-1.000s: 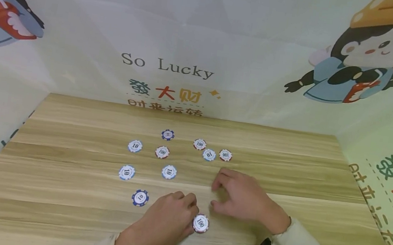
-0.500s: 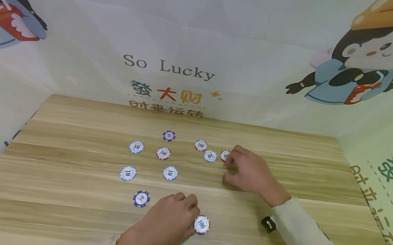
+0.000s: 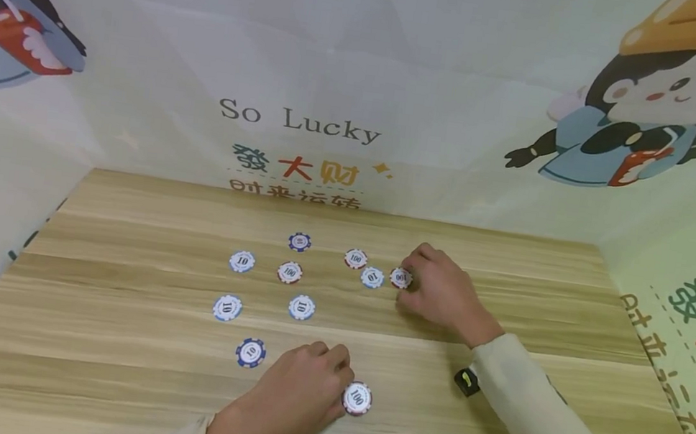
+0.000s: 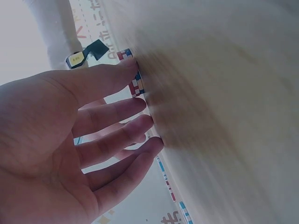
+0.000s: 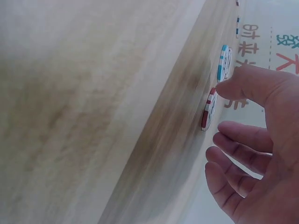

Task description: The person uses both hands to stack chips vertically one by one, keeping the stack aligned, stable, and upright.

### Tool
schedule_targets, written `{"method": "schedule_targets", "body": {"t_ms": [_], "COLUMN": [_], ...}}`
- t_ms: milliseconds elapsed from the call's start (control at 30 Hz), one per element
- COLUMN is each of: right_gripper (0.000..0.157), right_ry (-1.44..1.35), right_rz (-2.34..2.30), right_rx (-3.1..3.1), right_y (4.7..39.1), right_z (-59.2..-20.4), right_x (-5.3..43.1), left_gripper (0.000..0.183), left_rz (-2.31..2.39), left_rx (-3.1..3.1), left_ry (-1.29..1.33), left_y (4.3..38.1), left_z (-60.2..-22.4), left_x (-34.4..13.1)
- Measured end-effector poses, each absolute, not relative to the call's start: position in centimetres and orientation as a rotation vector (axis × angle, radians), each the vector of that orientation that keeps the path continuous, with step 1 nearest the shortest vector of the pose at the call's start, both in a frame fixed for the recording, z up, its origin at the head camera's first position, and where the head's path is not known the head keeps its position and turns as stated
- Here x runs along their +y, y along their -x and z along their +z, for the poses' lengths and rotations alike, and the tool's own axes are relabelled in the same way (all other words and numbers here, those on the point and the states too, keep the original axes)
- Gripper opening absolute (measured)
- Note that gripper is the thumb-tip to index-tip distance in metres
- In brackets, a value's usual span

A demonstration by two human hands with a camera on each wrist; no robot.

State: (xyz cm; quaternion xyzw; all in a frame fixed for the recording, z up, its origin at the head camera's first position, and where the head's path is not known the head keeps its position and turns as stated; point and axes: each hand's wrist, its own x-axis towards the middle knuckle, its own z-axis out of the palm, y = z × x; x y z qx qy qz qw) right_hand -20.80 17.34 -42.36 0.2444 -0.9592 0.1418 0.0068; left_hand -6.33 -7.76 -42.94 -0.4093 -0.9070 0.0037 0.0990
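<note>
My left hand (image 3: pixel 290 391) grips a short stack of poker chips at the front of the table. A red-edged 100 chip (image 3: pixel 357 399) lies on top, and a blue-edged layer (image 4: pixel 142 87) shows beneath it in the left wrist view. Thumb and forefinger bracket the stack, fingertips down at the wood. Farther back, my right hand (image 3: pixel 444 287) reaches round another red-edged 100 chip (image 3: pixel 401 278). In the right wrist view this chip lies flat, the thumb (image 5: pixel 229 88) at one rim and the forefinger (image 5: pixel 233 130) at the other.
Just left of the right hand are a light-blue 10 chip (image 3: pixel 372 277) and a red 100 chip (image 3: pixel 356 258). Several more chips lie spread leftward, among them a dark-blue 10 chip (image 3: pixel 250 353) near the left hand. A printed backdrop (image 3: pixel 317 47) walls the wooden table (image 3: pixel 108 361).
My right hand has moved away from beside the stack, back and slightly right, and closed round the far red 100 chip. My left hand has stayed at the stack.
</note>
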Motion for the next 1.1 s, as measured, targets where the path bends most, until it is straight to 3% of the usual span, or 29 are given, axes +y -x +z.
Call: {"method": "schedule_targets", "body": {"t_ms": [467,1100], "right_gripper": [0.031,0.03], "right_ry": [-0.767,-0.737], "right_rz": [0.489,0.423], "right_rx": [-3.06,-3.122], "right_y": [21.59,20.65], "right_z": [-42.81,-42.53], "right_x": [17.54,17.11], "left_gripper": [0.027,0.026], "left_rz": [-0.013,-0.037], "left_rx": [-2.708,-2.738], "left_ry": [1.203,1.204], "left_y": [6.24,6.31], "left_z": [-42.9,-42.81], "left_x": [-7.83,-7.84]}}
